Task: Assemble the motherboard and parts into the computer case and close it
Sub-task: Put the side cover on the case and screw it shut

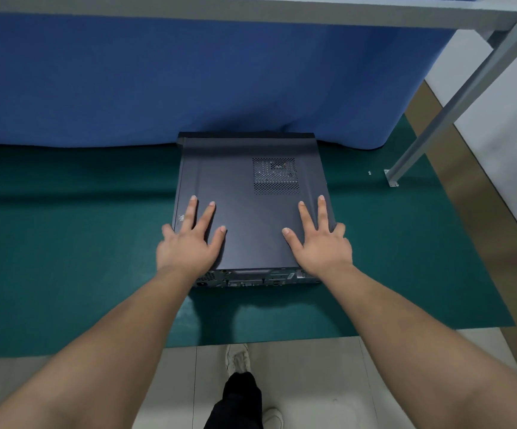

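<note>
Computer case (pixel 251 181): it lies flat on its side on the green mat (pixel 65 243), near the middle of the table, with its far end touching the blue partition (pixel 189 82) at 12 o'clock. I think the partition serves as a stop, so the case cannot slide away when it is pushed.

Side panel (pixel 244 218): it covers the whole top of the case. The vent grille (pixel 275 176) is at about 1 o'clock on it. The panel looks seated, so the closing step seems almost finished.

Rear ports (pixel 251 278): they face the person at 6 o'clock, visible under the near edge of the panel.

Left hand (pixel 189 239): it rests flat on the panel at 7 o'clock, the fingers (pixel 209 215) straight and spread, gripping nothing. The small finger hangs over the left edge.

Right hand (pixel 319 243): it mirrors the left at 5 o'clock, the fingers also straight and spread, pressing on the panel only.

Reason for the hold: two flat palms give even pressure, probably to slide the panel toward 12 o'clock until it locks.

Loose screw (pixel 369 172): a small part, maybe a screw, lies at 2 o'clock beside the frame foot (pixel 391 179).
</note>
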